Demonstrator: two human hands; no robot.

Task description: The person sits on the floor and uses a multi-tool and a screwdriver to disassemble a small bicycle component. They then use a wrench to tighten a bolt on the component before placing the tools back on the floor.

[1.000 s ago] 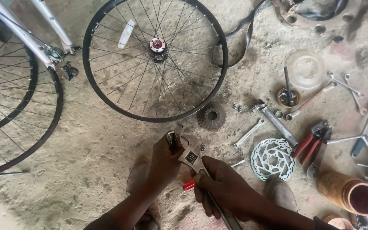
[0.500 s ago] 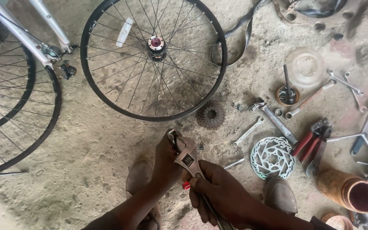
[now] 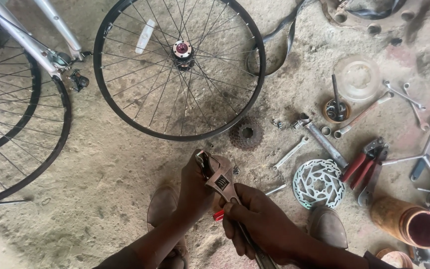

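Right hand (image 3: 260, 224) is clenched round the handle of a wrench (image 3: 220, 182), left hand (image 3: 195, 189) grips up by its head, low centre over the dirt. Just past: cassette (image 3: 246, 133), disc rotor (image 3: 318, 183), then the wheel (image 3: 180, 65).

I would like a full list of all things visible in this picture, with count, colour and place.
bicycle wheel: one, black rim, top centre on ground
second wheel with frame: one, black and silver, left
cassette sprocket: one, dark, below the wheel
brake disc: one, silver, right of centre
pliers: one, red handles, right
spanners: several, silver, right side
copper-coloured can: one, lower right
shoes: two, brown, bottom
adjustable wrench: one, rusty silver, in both hands
left hand: at wrench head
right hand: on wrench handle
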